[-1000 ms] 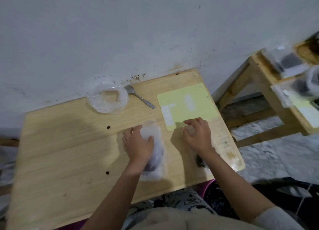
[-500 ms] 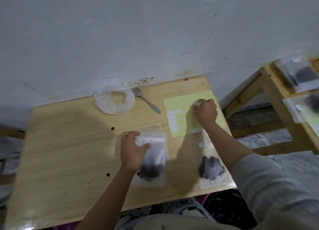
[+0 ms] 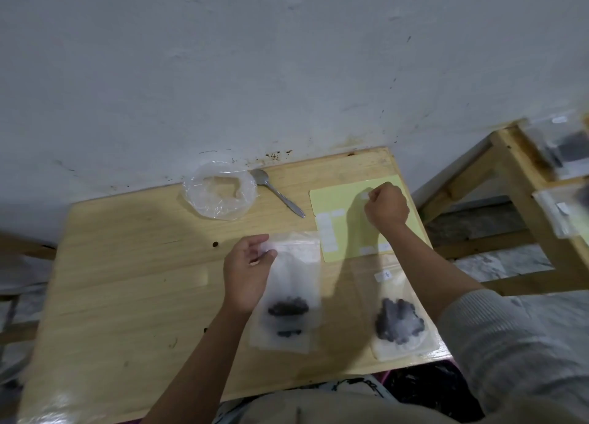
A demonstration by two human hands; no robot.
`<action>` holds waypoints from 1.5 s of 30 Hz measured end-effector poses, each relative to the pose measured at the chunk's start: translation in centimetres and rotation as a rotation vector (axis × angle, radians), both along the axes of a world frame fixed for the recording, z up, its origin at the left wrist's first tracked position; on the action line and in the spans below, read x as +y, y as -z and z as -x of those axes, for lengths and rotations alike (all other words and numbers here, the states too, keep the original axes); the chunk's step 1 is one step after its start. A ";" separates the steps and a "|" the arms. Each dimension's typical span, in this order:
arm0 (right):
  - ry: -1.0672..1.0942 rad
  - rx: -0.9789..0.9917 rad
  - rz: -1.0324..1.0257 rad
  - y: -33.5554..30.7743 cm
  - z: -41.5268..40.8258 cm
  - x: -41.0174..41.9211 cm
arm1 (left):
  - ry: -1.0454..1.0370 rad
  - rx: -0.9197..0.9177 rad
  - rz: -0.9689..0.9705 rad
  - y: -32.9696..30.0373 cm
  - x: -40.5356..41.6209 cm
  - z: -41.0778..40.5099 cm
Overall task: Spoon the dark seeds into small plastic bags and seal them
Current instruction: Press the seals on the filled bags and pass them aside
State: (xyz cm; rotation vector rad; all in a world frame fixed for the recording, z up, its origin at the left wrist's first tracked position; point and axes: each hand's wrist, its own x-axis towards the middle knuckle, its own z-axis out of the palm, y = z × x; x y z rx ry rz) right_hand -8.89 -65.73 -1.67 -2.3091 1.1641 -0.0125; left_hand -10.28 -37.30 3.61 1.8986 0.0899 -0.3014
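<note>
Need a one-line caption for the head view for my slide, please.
Left hand holds a seed bag flat while right hand pinches a white label off the yellow sheet.

Wooden table against a stained grey wall, with a second wooden stand off to the right

The pale wooden table [image 3: 134, 283] butts against a scuffed grey-white wall [image 3: 287, 66] marked with dark specks along the join. A pale yellow sheet [image 3: 338, 197] carrying small white stickers [image 3: 326, 232] lies flat at the table's far right corner. A second wooden stand [image 3: 510, 168] sits apart to the right, its top blurred. Mottled grey floor [image 3: 497, 267] shows between the two. A grey knitted sleeve [image 3: 510, 353] fills the lower right corner, with patterned black-and-white fabric [image 3: 357, 387] below the table's near edge.
</note>
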 end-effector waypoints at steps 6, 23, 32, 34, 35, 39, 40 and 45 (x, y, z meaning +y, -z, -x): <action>0.077 -0.426 -0.291 -4.8 1.4 3.0 | 0.006 0.017 0.117 -1.5 -0.6 -0.5; -0.161 -0.574 -0.422 -10.8 4.9 13.1 | 0.030 -0.057 0.284 -5.0 -2.0 -0.9; -0.109 -0.584 -0.376 -11.2 5.2 13.8 | -0.030 -0.002 0.369 -6.0 -2.6 -0.1; -0.061 -0.608 -0.345 -11.4 5.4 13.8 | -0.043 -0.017 0.370 -6.2 -2.6 -0.2; -0.036 -0.626 -0.334 -11.5 5.5 13.7 | -0.043 -0.025 0.368 -6.3 -2.6 -0.2; 0.049 -0.715 -0.538 -11.5 5.7 13.7 | -0.055 -0.033 0.369 -6.4 -2.7 -0.1; 0.076 -0.749 -0.631 -11.4 5.8 13.7 | -0.060 -0.031 0.372 -6.4 -2.8 0.0; 0.154 -0.873 -0.817 -11.0 6.4 13.8 | -0.007 -0.049 0.355 -5.8 -2.4 0.6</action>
